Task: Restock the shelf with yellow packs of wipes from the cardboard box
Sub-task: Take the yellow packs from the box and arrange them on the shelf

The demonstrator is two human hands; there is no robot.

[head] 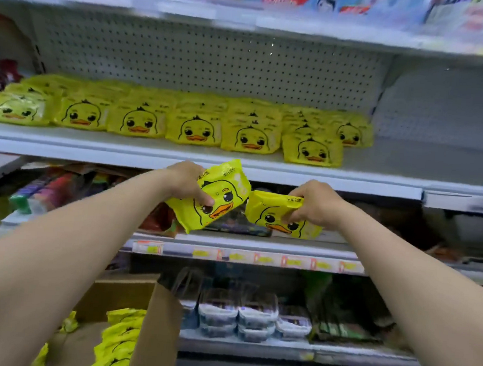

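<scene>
Hands: left hand (187, 183) is gripping a tilted yellow pack (222, 194); right hand (316, 204) is pinching a second pack (264, 210) near its top edge, both just below the shelf (264, 170).
Row: stocked packs (195, 127) are standing on the shelf.
Box: cardboard box (116, 291) is sitting well below the shelf.
Risk: the edge-pinched pack could be slipping free, or clipping the shelf lip.

Even, soft light; motion-blurred, wide-angle bowing at the edges.

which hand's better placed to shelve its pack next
Probably right: the right hand grips a yellow duck wipes pack nearer the white shelf's bare right end; the left hand is below full rows.
</scene>
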